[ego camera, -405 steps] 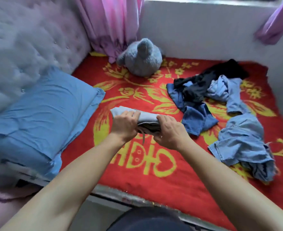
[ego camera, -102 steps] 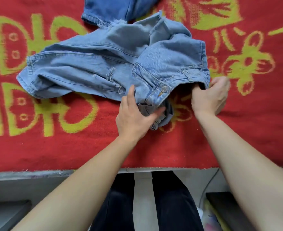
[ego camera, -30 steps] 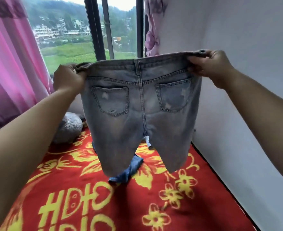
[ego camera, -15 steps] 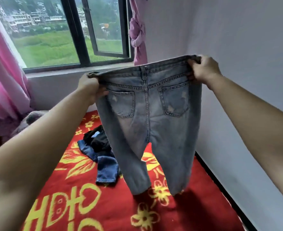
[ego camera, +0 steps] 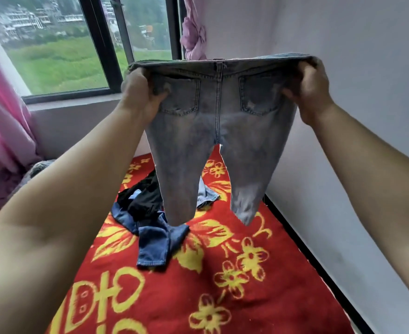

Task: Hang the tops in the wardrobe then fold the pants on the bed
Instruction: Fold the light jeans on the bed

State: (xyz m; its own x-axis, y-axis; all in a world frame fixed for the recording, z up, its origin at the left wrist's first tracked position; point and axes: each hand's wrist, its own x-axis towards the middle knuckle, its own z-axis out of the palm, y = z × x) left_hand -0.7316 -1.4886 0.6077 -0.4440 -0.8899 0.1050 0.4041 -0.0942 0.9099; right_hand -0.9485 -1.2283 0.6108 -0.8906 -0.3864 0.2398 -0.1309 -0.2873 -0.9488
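Pale blue jeans point(ego camera: 219, 131) hang in the air in front of me, back pockets facing me, legs dangling above the bed. My left hand point(ego camera: 142, 92) grips the left end of the waistband and my right hand point(ego camera: 308, 89) grips the right end. Below them on the red bed cover point(ego camera: 222, 285) lies a heap of other pants: dark blue jeans point(ego camera: 155, 242), a black garment point(ego camera: 143, 198) and a bit of light denim point(ego camera: 206, 196).
A white wall point(ego camera: 343, 165) runs along the bed's right side. A window point(ego camera: 90, 44) with dark frames is ahead, with pink curtains point(ego camera: 3, 131) at left and a tied curtain point(ego camera: 195, 34) at its right corner.
The jeans stay held up by the waistband. My view has turned slightly and both hands have bunched the waistband ends tighter; the legs hang a little higher over the heap.
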